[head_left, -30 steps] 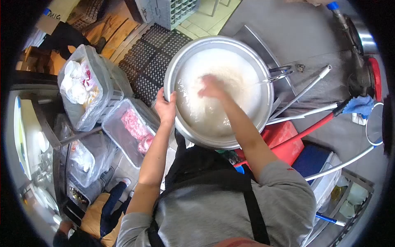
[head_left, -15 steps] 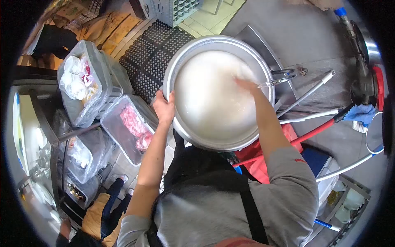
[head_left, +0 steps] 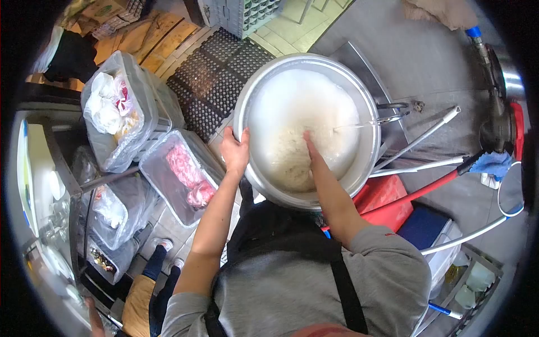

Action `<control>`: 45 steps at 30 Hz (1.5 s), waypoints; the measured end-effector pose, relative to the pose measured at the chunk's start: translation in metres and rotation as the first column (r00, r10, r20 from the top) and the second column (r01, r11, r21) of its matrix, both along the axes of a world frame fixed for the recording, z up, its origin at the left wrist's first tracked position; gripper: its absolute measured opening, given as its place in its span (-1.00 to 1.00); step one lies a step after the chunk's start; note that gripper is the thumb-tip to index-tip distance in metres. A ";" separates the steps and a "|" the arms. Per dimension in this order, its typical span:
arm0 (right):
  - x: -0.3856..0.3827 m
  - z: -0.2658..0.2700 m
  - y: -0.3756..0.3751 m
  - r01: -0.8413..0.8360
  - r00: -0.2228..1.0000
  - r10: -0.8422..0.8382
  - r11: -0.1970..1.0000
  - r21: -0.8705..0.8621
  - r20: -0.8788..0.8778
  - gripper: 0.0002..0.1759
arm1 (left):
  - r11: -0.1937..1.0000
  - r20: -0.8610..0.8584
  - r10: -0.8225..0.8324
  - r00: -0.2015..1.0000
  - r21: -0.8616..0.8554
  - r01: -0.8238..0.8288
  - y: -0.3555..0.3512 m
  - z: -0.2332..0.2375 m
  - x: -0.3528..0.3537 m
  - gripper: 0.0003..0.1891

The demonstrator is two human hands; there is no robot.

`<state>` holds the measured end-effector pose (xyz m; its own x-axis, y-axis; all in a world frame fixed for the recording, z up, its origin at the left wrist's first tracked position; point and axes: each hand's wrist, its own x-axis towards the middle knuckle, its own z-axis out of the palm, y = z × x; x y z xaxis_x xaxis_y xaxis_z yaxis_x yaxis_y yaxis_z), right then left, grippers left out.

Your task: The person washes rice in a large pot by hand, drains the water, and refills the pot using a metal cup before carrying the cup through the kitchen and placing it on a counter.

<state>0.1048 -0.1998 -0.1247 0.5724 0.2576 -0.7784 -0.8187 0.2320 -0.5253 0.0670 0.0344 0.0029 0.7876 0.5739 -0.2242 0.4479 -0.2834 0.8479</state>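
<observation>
Steel is what the work sits in: seen from the head camera, a wide steel basin (head_left: 368, 163) is held at waist height in front of the person, with white rice (head_left: 289, 163) heaped under the near side and milky water (head_left: 303, 101), frothy at the far side, over the rest. The left hand (head_left: 236, 150) is closed on the near-left rim, fingers curled over the edge. The right hand (head_left: 307, 141) is plunged into the grains up to the wrist; its fingers are hidden, so it cannot be told whether they are spread or closed on rice. Judged from the cloudiness, the washing is under way but not finished: the water is far from clear and nothing has been drained. Around the basin, two plastic-lined bins (head_left: 115, 121) and a clear tub of pink scraps (head_left: 182, 174) are crowded just beside the left elbow, a black rubber mat (head_left: 210, 78) lies beyond them, and white poles (head_left: 421, 135) and a red handle (head_left: 432, 188) are leaned close to the right rim. Another person's legs (head_left: 149, 286) are seen at lower left, well apart.
</observation>
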 end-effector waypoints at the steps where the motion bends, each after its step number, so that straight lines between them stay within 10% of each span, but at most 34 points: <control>1: 0.006 0.000 0.010 -0.091 0.982 0.095 0.995 -0.034 0.164 -0.24 | 1.000 -0.030 -0.005 1.000 -0.014 0.005 0.001 0.001 -0.001 -0.72; 3: 0.018 0.003 0.033 -0.236 0.845 0.273 0.962 -0.138 0.460 -0.29 | 1.000 -0.025 0.002 1.000 -0.013 -0.002 0.001 -0.006 -0.002 -0.71; 4: 0.021 0.022 0.054 -0.330 0.739 0.528 0.825 -0.458 0.418 -0.33 | 1.000 -0.018 0.003 1.000 -0.013 -0.003 0.001 -0.009 -0.001 -0.70; 6: 0.032 0.067 0.094 -0.331 0.475 0.875 0.271 -0.904 0.088 -0.42 | 1.000 0.005 0.002 1.000 0.011 -0.002 0.001 -0.011 -0.001 -0.68; 9: 0.058 0.053 0.102 -0.273 -0.008 0.993 -0.118 -0.955 -0.120 -0.55 | 0.999 0.025 0.006 1.000 0.041 -0.007 0.001 -0.013 -0.002 -0.65; 13: 0.123 0.059 0.101 -0.122 -0.303 0.801 -0.571 -0.812 -0.517 -0.50 | 0.991 -0.041 -0.012 0.999 0.135 0.017 0.000 -0.016 -0.003 -0.61; 15: 0.149 0.069 0.095 -0.089 -0.108 0.740 -0.673 -0.735 -0.664 -0.36 | 0.988 -0.036 -0.008 0.999 0.154 0.014 -0.001 -0.011 -0.003 -0.63; 20: 0.170 0.075 0.015 -0.406 0.409 0.783 -0.303 -0.862 -0.468 -0.08 | 0.972 -0.002 -0.017 1.000 0.232 0.017 -0.001 -0.018 -0.004 -0.67; 27: 0.132 0.004 -0.104 -0.596 0.525 0.776 0.042 -0.802 -0.350 -0.04 | 0.974 0.065 -0.017 0.998 0.226 0.001 -0.001 -0.025 -0.004 -0.67; 29: 0.086 0.015 -0.117 -0.547 0.715 0.683 0.414 -0.727 -0.149 -0.11 | 0.974 0.038 -0.026 0.999 0.227 0.017 0.000 -0.024 -0.004 -0.67; 34: 0.006 0.012 -0.094 -0.168 0.986 0.154 0.882 -0.440 -0.067 -0.23 | 0.987 0.077 -0.017 0.997 0.163 0.004 -0.001 -0.027 -0.002 -0.68; 40: -0.033 -0.006 -0.024 0.318 0.946 -0.310 0.944 0.085 -0.095 -0.30 | 0.985 0.082 -0.030 0.996 0.174 0.015 0.001 -0.026 -0.003 -0.68; 45: 0.013 -0.022 0.008 0.299 0.947 -0.318 0.920 0.253 0.038 -0.35 | 0.989 0.023 -0.024 0.999 0.149 0.021 0.000 -0.021 -0.003 -0.66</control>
